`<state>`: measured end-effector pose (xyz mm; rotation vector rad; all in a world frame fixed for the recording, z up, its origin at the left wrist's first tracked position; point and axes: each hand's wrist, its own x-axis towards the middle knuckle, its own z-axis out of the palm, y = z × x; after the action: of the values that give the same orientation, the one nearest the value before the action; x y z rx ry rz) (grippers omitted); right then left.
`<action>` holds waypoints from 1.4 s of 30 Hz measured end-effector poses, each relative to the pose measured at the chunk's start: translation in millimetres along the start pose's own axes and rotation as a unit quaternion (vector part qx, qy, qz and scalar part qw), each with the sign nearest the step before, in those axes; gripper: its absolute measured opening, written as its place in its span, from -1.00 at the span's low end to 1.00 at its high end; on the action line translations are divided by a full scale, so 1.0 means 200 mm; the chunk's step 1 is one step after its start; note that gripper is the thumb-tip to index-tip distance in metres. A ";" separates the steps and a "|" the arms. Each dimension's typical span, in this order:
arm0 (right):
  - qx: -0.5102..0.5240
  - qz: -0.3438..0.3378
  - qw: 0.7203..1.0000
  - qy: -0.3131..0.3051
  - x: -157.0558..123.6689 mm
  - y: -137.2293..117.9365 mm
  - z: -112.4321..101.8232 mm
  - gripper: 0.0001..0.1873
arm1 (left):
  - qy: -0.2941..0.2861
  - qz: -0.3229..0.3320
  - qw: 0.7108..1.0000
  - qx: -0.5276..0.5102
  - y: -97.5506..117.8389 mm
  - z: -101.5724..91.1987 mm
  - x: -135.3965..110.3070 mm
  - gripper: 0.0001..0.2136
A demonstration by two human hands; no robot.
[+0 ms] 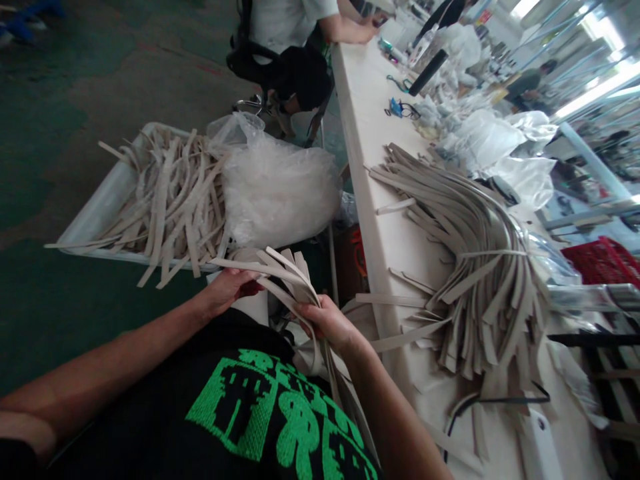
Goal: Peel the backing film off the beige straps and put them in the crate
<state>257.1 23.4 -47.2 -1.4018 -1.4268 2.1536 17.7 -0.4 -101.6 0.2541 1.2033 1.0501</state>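
Both my hands hold one bundle of beige strips over my lap. My left hand is closed on the strips near their fanned-out ends. My right hand grips the bundle lower down, fingers wrapped round it, and the strips hang on past my wrist. A big curved pile of the same strips lies on the white table to my right. A white tray on the floor to my left holds several more loose strips.
A clear plastic bag sits beside the tray. More plastic bags and small tools lie further along the table. Another person sits at the table's far end. A red crate stands at the right.
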 end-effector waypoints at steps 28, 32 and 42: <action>-0.051 0.023 0.998 -0.031 0.03 -0.03 -0.03 -0.54 | 0.015 -0.005 1.000 -0.015 -0.06 -0.01 0.04 -0.86; -0.055 0.016 0.998 -0.011 0.05 -0.01 -0.04 -0.59 | 0.007 -0.015 1.000 -0.011 -0.06 -0.02 0.04 -0.85; -0.060 0.026 0.997 -0.043 0.02 -0.04 -0.03 -0.53 | 0.011 0.001 1.000 -0.017 -0.08 -0.02 0.04 -0.82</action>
<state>257.6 34.3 -43.6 -1.4180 -1.5917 2.2191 22.4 -4.5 -119.9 0.2185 1.2053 1.0772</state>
